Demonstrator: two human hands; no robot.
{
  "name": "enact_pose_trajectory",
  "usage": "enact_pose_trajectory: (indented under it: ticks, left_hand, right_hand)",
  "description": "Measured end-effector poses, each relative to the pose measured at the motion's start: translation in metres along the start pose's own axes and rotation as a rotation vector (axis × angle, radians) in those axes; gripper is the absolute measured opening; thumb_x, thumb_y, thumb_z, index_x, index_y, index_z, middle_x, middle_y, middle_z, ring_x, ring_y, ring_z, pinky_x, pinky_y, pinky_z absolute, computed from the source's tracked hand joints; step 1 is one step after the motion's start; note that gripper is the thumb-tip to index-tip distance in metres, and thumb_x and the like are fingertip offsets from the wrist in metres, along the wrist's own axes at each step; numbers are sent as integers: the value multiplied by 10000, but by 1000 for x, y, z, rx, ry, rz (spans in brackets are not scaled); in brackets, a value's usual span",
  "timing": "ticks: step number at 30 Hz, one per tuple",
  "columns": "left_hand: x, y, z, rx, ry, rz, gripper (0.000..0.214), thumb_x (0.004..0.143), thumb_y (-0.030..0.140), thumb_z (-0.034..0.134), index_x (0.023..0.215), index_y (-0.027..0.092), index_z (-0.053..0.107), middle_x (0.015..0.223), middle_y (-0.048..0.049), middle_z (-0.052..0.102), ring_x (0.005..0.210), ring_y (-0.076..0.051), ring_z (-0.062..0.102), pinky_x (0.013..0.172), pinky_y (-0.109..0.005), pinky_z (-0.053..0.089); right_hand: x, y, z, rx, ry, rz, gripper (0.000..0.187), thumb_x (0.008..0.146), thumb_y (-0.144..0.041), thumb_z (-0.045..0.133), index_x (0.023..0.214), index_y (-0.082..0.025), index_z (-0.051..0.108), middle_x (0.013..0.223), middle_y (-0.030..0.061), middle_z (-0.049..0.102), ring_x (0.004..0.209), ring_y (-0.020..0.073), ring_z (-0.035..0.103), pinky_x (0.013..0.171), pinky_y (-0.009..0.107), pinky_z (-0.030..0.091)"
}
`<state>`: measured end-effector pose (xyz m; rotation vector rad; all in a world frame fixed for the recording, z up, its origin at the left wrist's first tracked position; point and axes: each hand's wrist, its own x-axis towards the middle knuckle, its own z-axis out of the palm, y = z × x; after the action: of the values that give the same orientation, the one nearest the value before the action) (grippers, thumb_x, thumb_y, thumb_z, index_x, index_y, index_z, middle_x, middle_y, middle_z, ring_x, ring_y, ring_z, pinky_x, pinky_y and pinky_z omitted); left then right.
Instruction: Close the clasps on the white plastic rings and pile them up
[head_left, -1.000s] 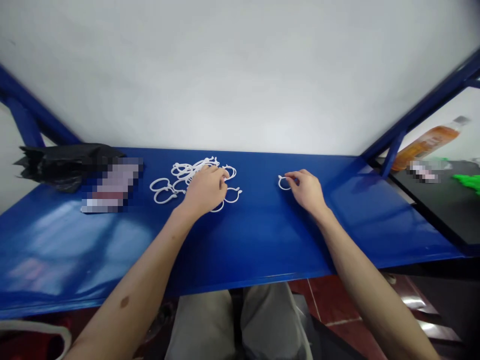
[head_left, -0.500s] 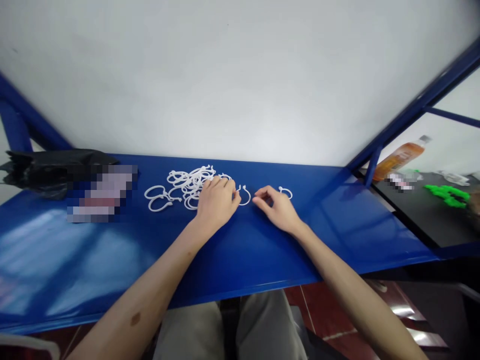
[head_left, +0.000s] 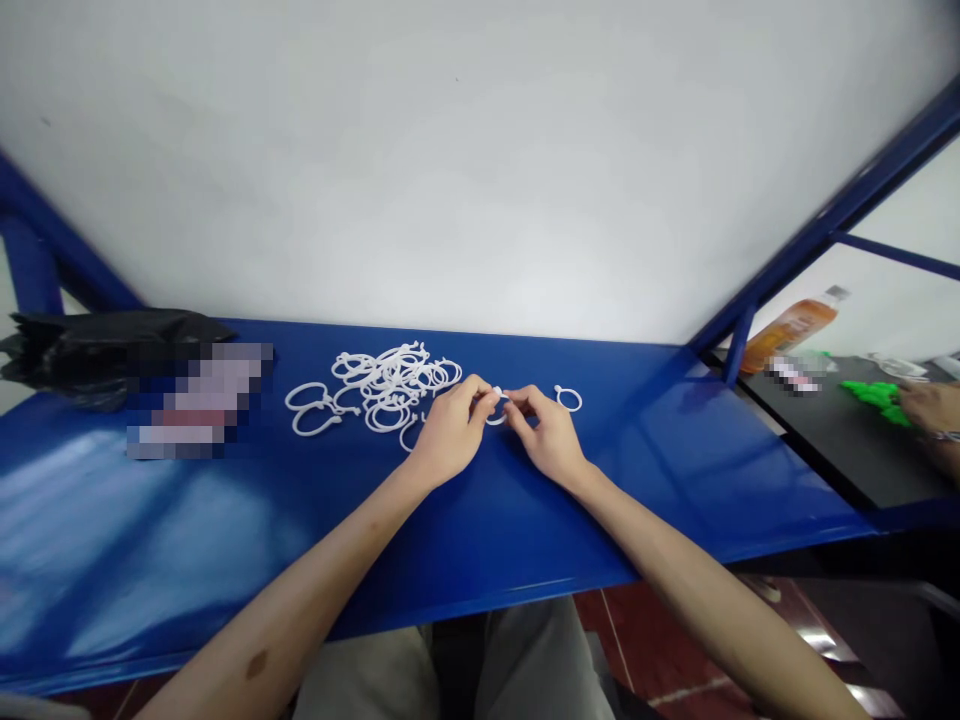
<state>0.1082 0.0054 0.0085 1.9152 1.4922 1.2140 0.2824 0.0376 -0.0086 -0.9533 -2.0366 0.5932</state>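
Curving between hands [head_left: 451,432] [head_left: 553,438]: thin white ring [head_left: 496,421], partly hidden.

Workroom, seemingly: blue bench [head_left: 510,550] against white wall [head_left: 465,180], red floor tiles [head_left: 652,645], black table [head_left: 817,435] alongside.

- Bright, diffuse light on the white wall [head_left: 480,180].
- Pale glare and darker shadow bands across the left of the bench [head_left: 150,560].
- Dim floor [head_left: 656,640].
- Wide-angle stretching toward the edges.
- 2 mosaic patches [head_left: 202,400] hide detail.
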Motion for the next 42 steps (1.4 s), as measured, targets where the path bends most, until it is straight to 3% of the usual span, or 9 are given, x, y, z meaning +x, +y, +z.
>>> enact_pose_trajectory:
  ticks: [6,11,15,19,24,28,33,37,42]
  left_hand:
    - [-7,-8,2,128,-28,92,179,949,135,453,797,211,510,779,5,612,773,-163,571,719,-290,430]
    - [-4,-12,-2,310,-103,158,189,987,220,437,860,212,577,848,-29,652,871,-204,575,801,-346,459]
    - [5,-25,-12,644,23,151,250,981,370,474,1016,195,649,1032,-111,675,1033,-286,556,912,-444,437]
    - [9,-45,-24,928,121,59,228,922,314,527,1011,178,687,1056,-157,640,1060,-348,534,867,-470,441]
    - [7,-47,-34,888,88,42,243,924,256,482,934,211,721,1034,-140,640,1044,-339,520,860,-470,435]
    - [6,-34,-43,818,165,15,290,934,307,470,956,196,737,1035,-158,617,990,-336,532,822,-459,432]
    - [4,-19,-43,720,190,-14,243,937,284,474,982,243,709,786,-63,685,757,-244,613,724,-368,427]
    - [1,-9,-33,694,173,-16,214,932,341,512,843,232,672,734,-40,712,685,-218,632,682,-342,429]
    - [-1,-3,-25,574,73,-15,138,942,269,522,888,226,641,854,-45,744,761,-230,676,699,-346,452]
  right_hand:
    - [-9,3,0,-171,-73,-210,185,1017,-263,439,934,-212,596,837,50,652,741,167,627,693,280,502]
    - [-8,6,-3,-274,-130,-225,206,1029,-253,419,1046,-213,620,941,77,685,831,189,662,731,296,521]
    - [5,20,-22,-425,34,-121,222,1016,-288,461,1074,-211,661,1021,92,683,895,209,660,792,326,524]
    - [12,46,-51,-649,121,76,205,970,-241,511,994,-187,707,946,108,661,873,236,620,788,355,504]
    - [9,61,-70,-738,46,291,212,922,-185,540,1050,-211,707,931,90,665,836,225,614,742,333,483]
    - [8,60,-74,-772,84,343,214,910,-185,530,1016,-201,715,950,111,663,851,239,618,715,334,479]
    - [12,42,-63,-616,225,106,201,939,-235,519,1036,-188,688,958,107,681,922,266,607,817,394,502]
    - [10,20,-35,-338,64,-58,199,980,-319,528,1065,-209,669,916,70,686,878,227,633,833,388,518]
    - [3,9,-9,-118,-115,-30,260,980,-346,556,1193,-208,612,983,58,698,881,190,654,809,355,533]
